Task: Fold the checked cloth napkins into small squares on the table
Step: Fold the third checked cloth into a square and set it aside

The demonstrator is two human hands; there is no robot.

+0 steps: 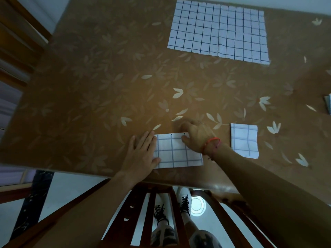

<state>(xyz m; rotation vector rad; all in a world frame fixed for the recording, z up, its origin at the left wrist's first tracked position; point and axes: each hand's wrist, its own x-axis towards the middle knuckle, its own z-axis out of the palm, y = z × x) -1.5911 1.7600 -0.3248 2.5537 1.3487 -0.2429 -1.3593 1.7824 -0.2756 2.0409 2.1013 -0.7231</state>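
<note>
The worktop (pixel 107 86) wore a brown covering printed with pale leaves, and the person stood at its near edge with both bare forearms reaching over it. A partly folded napkin (pixel 176 151) lay just inside that edge as a wide rectangle, white with dark checks.

The left hand (pixel 141 154) lay flat and palm down at the napkin's left end, fingers extended and close together, pointing away from the body. Its fingertips and thumb overlapped the cloth's left border while most of the palm sat on the bare covering; its grip was released, pressing rather than holding anything. The left forearm ran back toward the lower left, crossing the worktop's edge.

The right hand (pixel 196 135) came in from the lower right at a slant, wrist slightly raised, with a red cord bracelet (pixel 211 144) around the wrist. It sat over the napkin's far right corner, fingers curled down past the far edge and the thumb set on the cloth. Whether that grip actually pinched the corner or only pressed on it could not be told, since the fingers were blurred.

Just to the right, apart from both hands, a finished small square napkin (pixel 244 140) lay flat. An unfolded napkin (pixel 218 31) was spread open near the far side of the worktop, well apart from the others. Below the edge, a wooden chair back (pixel 152 212) and the person's laced shoes showed against a pale floor.
</note>
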